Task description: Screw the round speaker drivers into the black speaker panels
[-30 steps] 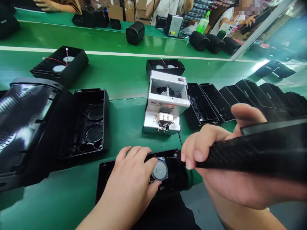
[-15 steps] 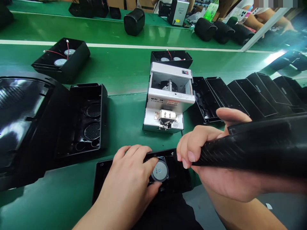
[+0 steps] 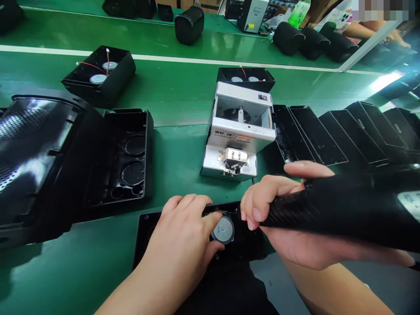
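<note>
My left hand [image 3: 183,236] reaches over a black plastic speaker housing [image 3: 252,245] at the table's front edge. Its thumb and index finger grip the rim of a round speaker driver [image 3: 223,229] with a silver-grey back, seated inside the housing. In my right hand [image 3: 285,218] is a black electric screwdriver [image 3: 344,199], held near level with fingers wrapped round its ribbed grip and thumb raised along the top. The tool's front end is hidden behind my fingers, above the housing's right part.
Beyond my hands stands a silver screw feeder [image 3: 243,131]. An open housing with grilles [image 3: 147,153] and a large black shell [image 3: 36,144] are at left. A housing with wired drivers [image 3: 121,83] lies farther back. Several black housings [image 3: 331,140] line up at right. Another person's arm [image 3: 367,30] shows far right.
The view has shifted slightly, moving the scene rightward. The screwdriver's rear has tilted lower, and a pale label shows on it. My left hand stays at the speaker driver.
</note>
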A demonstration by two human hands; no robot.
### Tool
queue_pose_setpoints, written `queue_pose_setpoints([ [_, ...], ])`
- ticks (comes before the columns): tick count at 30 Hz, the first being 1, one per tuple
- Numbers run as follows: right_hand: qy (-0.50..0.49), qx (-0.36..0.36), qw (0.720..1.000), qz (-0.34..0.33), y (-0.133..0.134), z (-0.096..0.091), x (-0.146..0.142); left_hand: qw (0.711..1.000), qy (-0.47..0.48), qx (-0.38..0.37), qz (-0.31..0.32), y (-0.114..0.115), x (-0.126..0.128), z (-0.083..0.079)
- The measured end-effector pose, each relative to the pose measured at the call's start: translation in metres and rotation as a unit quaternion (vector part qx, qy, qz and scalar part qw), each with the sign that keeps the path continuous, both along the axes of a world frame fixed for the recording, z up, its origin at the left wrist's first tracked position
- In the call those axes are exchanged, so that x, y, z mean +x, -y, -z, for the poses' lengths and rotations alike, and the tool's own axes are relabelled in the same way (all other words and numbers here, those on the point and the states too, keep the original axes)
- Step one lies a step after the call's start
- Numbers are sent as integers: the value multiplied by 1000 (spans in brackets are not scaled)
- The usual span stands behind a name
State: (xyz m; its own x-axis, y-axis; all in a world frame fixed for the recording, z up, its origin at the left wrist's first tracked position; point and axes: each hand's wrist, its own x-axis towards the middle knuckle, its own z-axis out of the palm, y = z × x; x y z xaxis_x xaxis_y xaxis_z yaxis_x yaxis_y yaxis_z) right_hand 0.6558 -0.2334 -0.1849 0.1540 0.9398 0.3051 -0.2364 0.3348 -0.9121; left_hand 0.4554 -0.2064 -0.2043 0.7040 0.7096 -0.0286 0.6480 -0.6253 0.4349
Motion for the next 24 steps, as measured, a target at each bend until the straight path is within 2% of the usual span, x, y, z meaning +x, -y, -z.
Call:
queue_pose_setpoints([
  [2, -15, 50, 999, -6, -1, 7, -4, 1000, -11, -2, -1, -1, 1, -1],
  [5, -8, 82, 997, 12, -4, 16, -13, 1000, -24, 1, -1, -1, 2, -3],
  [9, -13, 98, 994, 51, -8, 20, -22, 999, -37, -1, -3, 0, 3, -4],
  [14, 8, 109, 993, 42, -12, 24, -22, 999, -45, -1, -6, 1, 4, -5],
  [18, 16, 104, 992, 71, -5, 30, -24, 999, -39, 3, -7, 3, 3, -5],
  [21, 21, 75, 994, 71, 1, 20, -23, 1000, -29, 4, -10, 5, 2, -3],
  [24, -4, 57, 994, 93, -2, -14, -13, 1000, -21, -4, -13, 6, 1, -2],
])
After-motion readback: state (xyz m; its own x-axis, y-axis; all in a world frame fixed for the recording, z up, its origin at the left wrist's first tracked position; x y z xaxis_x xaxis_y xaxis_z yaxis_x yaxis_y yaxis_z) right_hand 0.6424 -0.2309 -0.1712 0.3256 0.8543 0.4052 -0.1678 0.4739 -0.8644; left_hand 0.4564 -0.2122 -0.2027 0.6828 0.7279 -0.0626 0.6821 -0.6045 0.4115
